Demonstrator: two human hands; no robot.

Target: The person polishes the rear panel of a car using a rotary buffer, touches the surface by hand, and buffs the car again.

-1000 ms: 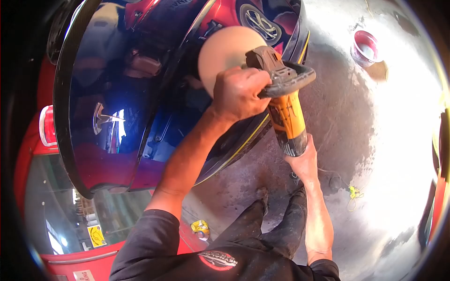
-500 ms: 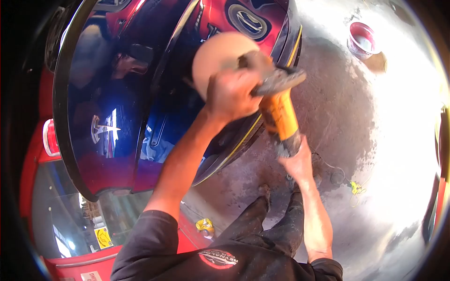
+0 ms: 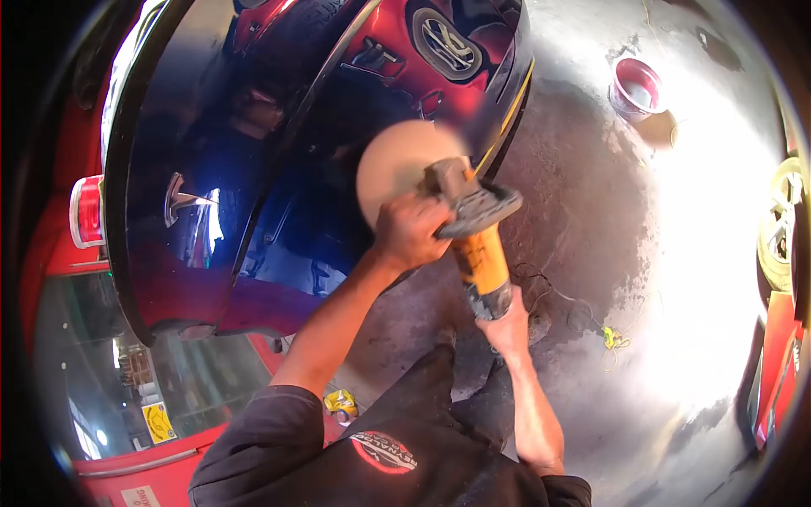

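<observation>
As the head camera looks down, a yellow and black polisher (image 3: 483, 264) lies at the middle of the view, its round pale pad (image 3: 393, 167) over the lower part of a glossy dark blue car (image 3: 312, 160). Whether the pad presses flat on the paint cannot be told from this angle. The left hand (image 3: 412, 226) is clamped on the front of the tool, at one end of its curved black handle (image 3: 490, 209), with the fingers curled under and their tips hidden. Farther back, the right hand (image 3: 505, 325) is wrapped around the dark rear end of the body; most of its fingers are out of sight beneath the tool.

A silver T-shaped emblem (image 3: 179, 201) sits on the blue panel, well apart from the pad, and a red car and its wheel show as reflections in the paint. On the concrete floor (image 3: 583, 194) stand a reddish bucket (image 3: 638, 84) and, near the person's sleeve, a yellow container (image 3: 340, 404). A bright yellow-green bundle (image 3: 615, 339) lies at the cable. At the left is a red vehicle (image 3: 156, 473).
</observation>
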